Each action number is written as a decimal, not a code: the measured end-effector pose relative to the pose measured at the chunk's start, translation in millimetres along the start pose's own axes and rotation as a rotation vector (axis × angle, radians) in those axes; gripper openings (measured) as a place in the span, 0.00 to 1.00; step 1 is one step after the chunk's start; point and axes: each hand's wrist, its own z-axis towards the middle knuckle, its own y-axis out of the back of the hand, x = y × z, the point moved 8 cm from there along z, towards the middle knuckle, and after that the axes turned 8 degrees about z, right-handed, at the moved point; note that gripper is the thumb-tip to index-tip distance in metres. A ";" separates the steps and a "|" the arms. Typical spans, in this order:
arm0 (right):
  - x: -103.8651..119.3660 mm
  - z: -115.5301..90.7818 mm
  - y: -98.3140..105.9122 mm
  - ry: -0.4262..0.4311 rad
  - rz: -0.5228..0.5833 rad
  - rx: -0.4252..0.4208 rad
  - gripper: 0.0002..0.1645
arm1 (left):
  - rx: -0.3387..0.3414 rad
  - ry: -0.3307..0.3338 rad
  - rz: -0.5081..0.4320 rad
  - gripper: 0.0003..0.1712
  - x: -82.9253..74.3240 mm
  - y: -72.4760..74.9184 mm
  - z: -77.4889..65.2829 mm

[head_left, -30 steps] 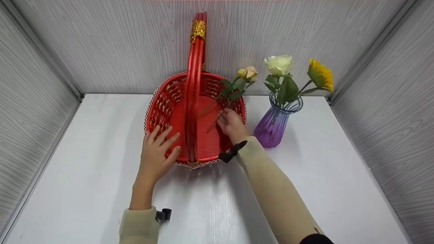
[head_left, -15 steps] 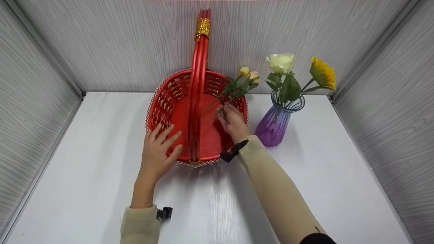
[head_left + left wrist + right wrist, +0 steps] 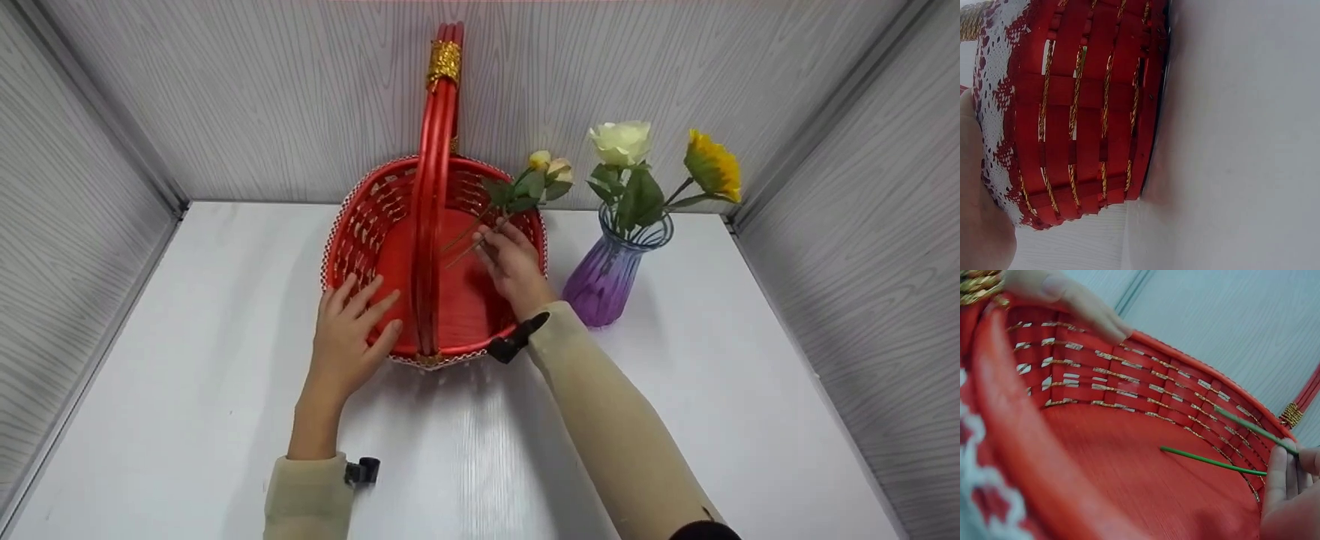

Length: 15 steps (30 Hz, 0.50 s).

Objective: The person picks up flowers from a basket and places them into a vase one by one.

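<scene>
A red woven basket [image 3: 465, 300] with a tall arched handle stands on the white table. My left hand [image 3: 349, 337] rests on its front left rim, fingers spread over the edge; in the left wrist view part of this hand [image 3: 979, 202] lies against the lace trim. Inside the basket's right side, my right hand [image 3: 514, 266] pinches a green flower stem [image 3: 1252, 428] between thumb and fingers. A second stem [image 3: 1207, 460] runs below it, its far end hidden behind the fingers. Leaves and a peach rose [image 3: 559, 170] with a yellow bud [image 3: 539, 160] lean over the back right rim.
Right of the basket stands a blue-to-purple glass vase [image 3: 604, 281] holding a white rose [image 3: 621, 142] and a sunflower [image 3: 714, 166]. Grey wood-grain panels [image 3: 300, 97] wall the table at the back and both sides.
My right hand has shifted slightly toward the back of the basket, and its grip sits nearer the leaves. The pinched stem's lower end has moved back and left. My left hand stays put.
</scene>
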 end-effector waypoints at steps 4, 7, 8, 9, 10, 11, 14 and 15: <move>4.5 -3.7 0.6 0.038 -0.050 0.032 0.27 | 0.002 -0.003 -0.004 0.25 0.1 -1.0 0.6; 5.5 -9.6 -3.2 0.048 -0.090 0.083 0.24 | 0.008 -0.001 -0.003 0.25 1.2 -1.3 0.8; 5.6 -11.8 -5.0 0.050 -0.103 0.101 0.24 | 0.008 0.000 -0.004 0.25 1.4 -1.6 0.9; 5.6 -13.9 -6.5 0.051 -0.118 0.115 0.23 | 0.010 0.001 -0.005 0.25 1.7 -2.1 1.0; 5.4 -15.9 -7.8 0.051 -0.128 0.122 0.21 | 0.013 0.003 -0.006 0.25 2.1 -2.5 0.9; 5.3 -17.9 -8.9 0.051 -0.137 0.126 0.19 | 0.015 0.004 -0.007 0.25 2.0 -2.5 1.0; 6.2 -22.5 -10.6 0.055 -0.149 0.133 0.16 | 0.021 0.008 -0.009 0.25 1.6 -3.6 1.0; 7.0 -24.0 -10.8 0.060 -0.152 0.136 0.15 | 0.025 0.010 -0.009 0.25 1.4 -4.0 0.9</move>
